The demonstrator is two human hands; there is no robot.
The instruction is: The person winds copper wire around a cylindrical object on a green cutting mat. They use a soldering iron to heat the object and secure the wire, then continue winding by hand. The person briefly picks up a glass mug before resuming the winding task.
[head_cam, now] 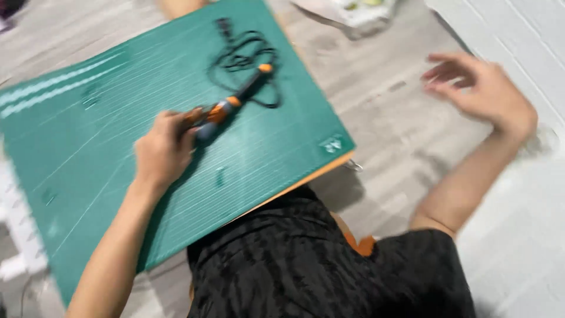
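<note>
Black crinkled fabric garment [306,265] fills the bottom of the view, nearest the camera, with a bare arm rising from each side of it. Beyond it lies a large green gridded cutting mat [118,129], tilted so one corner points toward the garment, resting on a pale grey wood-grain floor [388,118]. Off the mat to the right, the right hand [485,91] hovers over the floor near a white panelled surface [524,35], its fingers loosely spread and holding nothing. On the mat, the left hand [162,152] curls its fingers around the lower end of a slim orange, grey and black corded hand tool [226,109]. The tool lies on the mat with its long axis diagonal, running from the hand up and to the right, its far end meeting a loose tangle of black cord [244,59].
</note>
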